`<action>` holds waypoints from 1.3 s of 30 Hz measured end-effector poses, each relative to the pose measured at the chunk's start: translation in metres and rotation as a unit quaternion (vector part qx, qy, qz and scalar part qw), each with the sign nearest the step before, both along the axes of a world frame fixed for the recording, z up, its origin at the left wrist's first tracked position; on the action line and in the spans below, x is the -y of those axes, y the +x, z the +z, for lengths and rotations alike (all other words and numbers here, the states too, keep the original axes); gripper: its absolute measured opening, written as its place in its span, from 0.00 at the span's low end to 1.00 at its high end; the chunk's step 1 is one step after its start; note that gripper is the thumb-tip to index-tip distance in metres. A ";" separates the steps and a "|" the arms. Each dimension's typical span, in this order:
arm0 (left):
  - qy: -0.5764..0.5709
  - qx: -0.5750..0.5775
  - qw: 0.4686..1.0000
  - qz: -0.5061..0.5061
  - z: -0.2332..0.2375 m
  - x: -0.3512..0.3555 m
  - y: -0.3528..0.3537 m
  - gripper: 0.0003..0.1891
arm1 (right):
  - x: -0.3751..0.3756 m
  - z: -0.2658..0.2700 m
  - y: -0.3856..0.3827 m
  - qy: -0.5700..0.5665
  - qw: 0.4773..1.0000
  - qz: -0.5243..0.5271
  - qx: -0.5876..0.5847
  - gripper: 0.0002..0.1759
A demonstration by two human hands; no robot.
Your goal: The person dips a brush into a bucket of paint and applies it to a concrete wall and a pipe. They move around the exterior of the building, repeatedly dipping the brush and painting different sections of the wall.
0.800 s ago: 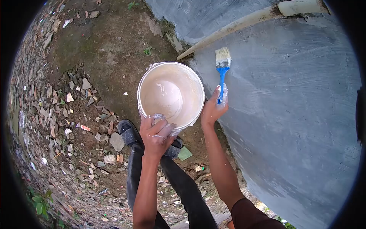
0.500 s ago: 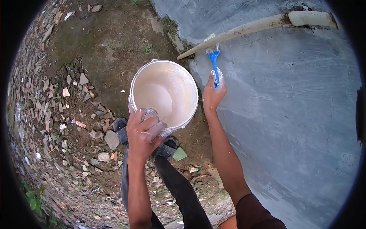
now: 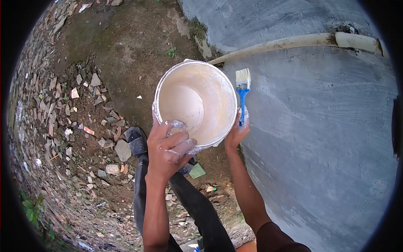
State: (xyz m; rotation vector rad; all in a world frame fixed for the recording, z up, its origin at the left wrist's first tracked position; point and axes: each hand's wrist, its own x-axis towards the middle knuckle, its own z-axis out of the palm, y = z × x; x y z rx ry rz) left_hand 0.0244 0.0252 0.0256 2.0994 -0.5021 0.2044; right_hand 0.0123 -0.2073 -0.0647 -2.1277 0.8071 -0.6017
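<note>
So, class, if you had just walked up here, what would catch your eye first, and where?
The white bucket in the middle, gripped at its near rim by the paint-smeared left hand. Just right of it, the right hand holds a blue-handled brush, bristles up, before the grey wall. A pale pipe crosses that wall above.

An outdoor building site is shown: a grey cement-rendered wall (image 3: 327, 126) at 3 o'clock, a pipe (image 3: 294, 42) fixed along it at 1 o'clock, bare soil (image 3: 126, 42) at 11 o'clock, stone rubble (image 3: 75, 109) at 9 o'clock, a paint-smeared bucket (image 3: 214, 101) centrally.
</note>
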 end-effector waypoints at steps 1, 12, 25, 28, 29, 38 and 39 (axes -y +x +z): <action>0.000 -0.002 1.000 0.001 -0.002 0.001 -0.002 0.20 | 0.003 -0.002 0.014 -0.008 0.999 0.030 0.018 0.15; -0.002 -0.040 0.998 -0.057 -0.005 0.025 -0.006 0.20 | 0.003 -0.022 0.047 0.143 0.980 0.031 0.136 0.08; -0.004 -0.045 0.999 -0.031 -0.003 0.049 -0.014 0.20 | 0.017 0.001 0.082 0.030 0.996 0.070 0.039 0.12; 0.014 0.015 1.000 -0.017 -0.003 0.053 -0.014 0.18 | 0.017 0.004 0.084 0.010 0.998 0.056 0.026 0.13; 0.016 0.017 0.999 -0.022 -0.002 0.054 -0.014 0.18 | 0.017 0.004 0.079 0.011 0.998 0.051 0.027 0.13; 0.028 0.009 0.999 -0.031 -0.003 0.055 -0.018 0.17 | 0.020 -0.036 -0.009 0.039 0.991 0.077 0.104 0.09; 0.040 0.005 0.999 -0.024 -0.002 0.056 -0.019 0.17 | 0.025 -0.038 -0.002 0.000 0.991 0.105 0.089 0.08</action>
